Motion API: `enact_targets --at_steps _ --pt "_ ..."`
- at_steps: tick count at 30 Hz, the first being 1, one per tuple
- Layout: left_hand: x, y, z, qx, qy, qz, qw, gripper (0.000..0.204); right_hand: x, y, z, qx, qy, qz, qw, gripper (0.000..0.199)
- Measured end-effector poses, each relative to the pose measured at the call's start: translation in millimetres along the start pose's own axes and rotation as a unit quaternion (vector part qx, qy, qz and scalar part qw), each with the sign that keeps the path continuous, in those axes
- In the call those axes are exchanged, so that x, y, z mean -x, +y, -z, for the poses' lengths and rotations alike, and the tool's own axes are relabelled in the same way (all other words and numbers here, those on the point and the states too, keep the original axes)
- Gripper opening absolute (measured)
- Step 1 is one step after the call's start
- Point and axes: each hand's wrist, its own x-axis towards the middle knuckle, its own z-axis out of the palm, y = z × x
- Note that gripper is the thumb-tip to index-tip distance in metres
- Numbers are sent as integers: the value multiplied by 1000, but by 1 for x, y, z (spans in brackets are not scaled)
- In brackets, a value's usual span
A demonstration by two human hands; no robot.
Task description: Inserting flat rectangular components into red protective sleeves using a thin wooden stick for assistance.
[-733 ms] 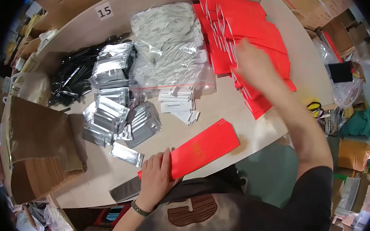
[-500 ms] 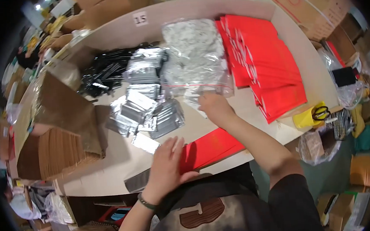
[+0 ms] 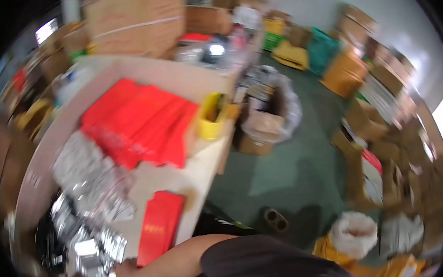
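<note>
1. One right hand (image 3: 125, 275), blurred, at the silver packets (image 3: 89, 261); whether its fingers are closed on one, I cannot tell.
2. One left hand: out of view, state unknown.
3. One short pile of red envelopes (image 3: 160, 224), lying flat by the front edge of the table (image 3: 141, 189), its near end partly behind the right forearm.
4. Two changes: the view has swung to the person's right, and the right hand has gone from the white slips to the silver packets. For the work in hand, the reach now appears to be for a silver piece, beside the red envelopes.
5. Further stock: one large red stack (image 3: 137, 125) at the back; one clear bag of white slips (image 3: 80, 168) next to it; black items (image 3: 48, 246) at far left, blurred.
6. Surroundings: one yellow holder (image 3: 210, 121) near the red stack; one plastic-lined carton (image 3: 263, 125) beyond the table; one sandal (image 3: 276, 220) on the green floor.
7. Obstructions: the right forearm (image 3: 181, 259) across the near end of the pile; heavy blur; the lower rim cutting off the table's near left part.
</note>
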Motion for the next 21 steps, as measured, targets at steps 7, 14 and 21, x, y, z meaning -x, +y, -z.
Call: enact_targets --at_steps 7,14,21 --pt "-31 73 -98 227 -72 -90 967 31 -50 8 -13 207 25 230 951 40" --pt "61 30 -114 426 -15 21 904 33 -4 -13 -12 33 116 462 878 12" --pt "303 107 2 407 255 351 804 12 67 57 36 -57 104 603 789 17"
